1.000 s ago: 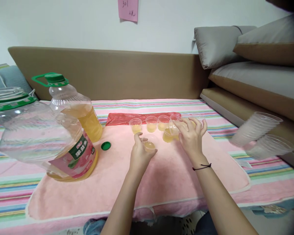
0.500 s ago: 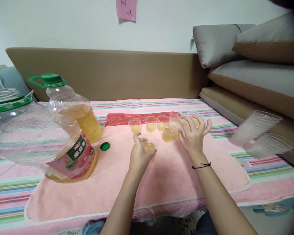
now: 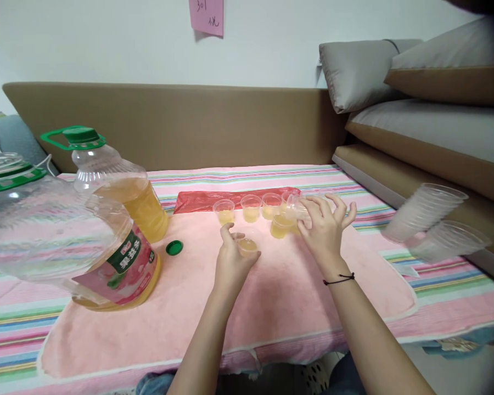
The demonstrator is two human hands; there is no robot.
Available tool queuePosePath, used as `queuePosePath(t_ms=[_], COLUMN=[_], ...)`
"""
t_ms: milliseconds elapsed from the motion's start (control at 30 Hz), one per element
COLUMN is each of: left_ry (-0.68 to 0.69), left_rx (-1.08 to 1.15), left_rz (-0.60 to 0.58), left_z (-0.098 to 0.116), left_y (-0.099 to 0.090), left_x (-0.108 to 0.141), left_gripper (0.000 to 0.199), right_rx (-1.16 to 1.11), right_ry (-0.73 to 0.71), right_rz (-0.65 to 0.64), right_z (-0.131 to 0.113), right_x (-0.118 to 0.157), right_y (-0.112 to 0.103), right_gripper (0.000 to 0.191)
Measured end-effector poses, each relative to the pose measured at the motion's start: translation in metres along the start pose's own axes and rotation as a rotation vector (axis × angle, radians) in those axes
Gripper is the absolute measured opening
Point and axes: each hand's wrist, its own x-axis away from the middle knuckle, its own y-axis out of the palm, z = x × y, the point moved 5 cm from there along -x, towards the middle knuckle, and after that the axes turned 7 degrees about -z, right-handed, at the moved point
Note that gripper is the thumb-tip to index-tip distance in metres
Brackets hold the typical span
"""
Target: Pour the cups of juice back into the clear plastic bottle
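My left hand (image 3: 234,258) is curled around a clear plastic cup (image 3: 247,247) with pale yellow juice in it, standing on the pink mat (image 3: 181,318). In my right hand (image 3: 323,227) is a tilted clear cup (image 3: 298,207), its mouth turned left. Just under and in front of that mouth stands a juice cup (image 3: 280,226). Behind the hands, more cups with a little juice form a row, among them a left cup (image 3: 224,212), a second cup (image 3: 251,208) and a third cup (image 3: 270,206). My right fingers partly hide further cups.
At left stand a large labelled juice jug (image 3: 127,269) and a second green-capped jug (image 3: 142,206). A green cap (image 3: 174,248) lies beside them. Stacked cups (image 3: 426,214) lean at right by cushions (image 3: 436,126). Behind the row lies a red plastic bag (image 3: 197,201).
The cup in my right hand has tipped nearer to level. My left hand keeps its hold on its cup. The whole view has shifted slightly.
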Motion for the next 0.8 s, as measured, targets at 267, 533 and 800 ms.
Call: queuePosePath(t_ms=[267, 533, 800], left_ry=[-0.005, 0.056, 0.078], left_rx=[-0.02, 0.014, 0.013], left_rz=[0.002, 0.006, -0.047], left_z=[0.002, -0.002, -0.004], left_y=[0.002, 0.007, 0.023], left_x=[0.002, -0.006, -0.015], left_gripper=[0.078, 0.078, 0.087], right_rx=[-0.202, -0.624, -0.673], right_ry=[0.255, 0.543, 0.701], right_rz=[0.01, 0.019, 0.374], right_z=[0.023, 0.075, 0.153], right_x=[0.004, 0.021, 0.026], right_y=[-0.002, 0.0, -0.064], right_gripper=[0.043, 0.05, 0.055])
